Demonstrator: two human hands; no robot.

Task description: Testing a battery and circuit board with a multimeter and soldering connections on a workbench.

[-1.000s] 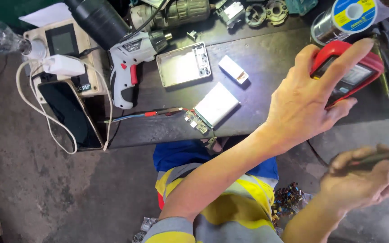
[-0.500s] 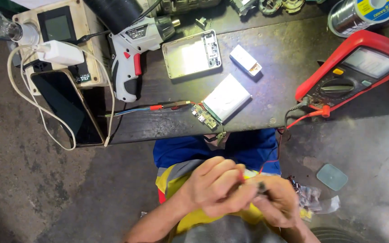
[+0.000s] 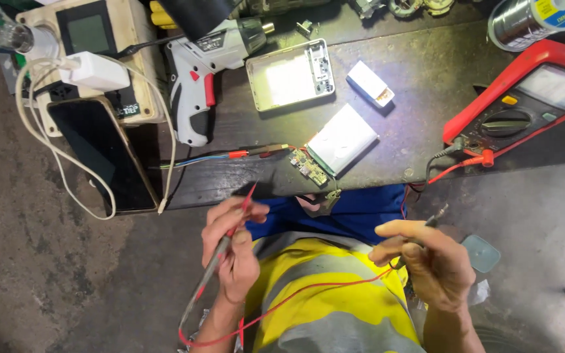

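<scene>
Since a moment ago both hands have been drawn back from the desk toward the lap, and each is now seen with its own probe; judged from this, the meter leads have been taken up ready for probing. The left hand is closed around the red probe, whose thin tip points up toward the near edge of the desk, its red wire looping across the yellow vest. The right hand is clamped on the black probe, its tip angled up and to the right. The red meter lies at the right edge of the desk, tilted. Near the middle of the near edge lies a silver battery pack with a small circuit board touching its near end. A white cordless screwdriver lies toward the far left, beside an open metal case.
</scene>
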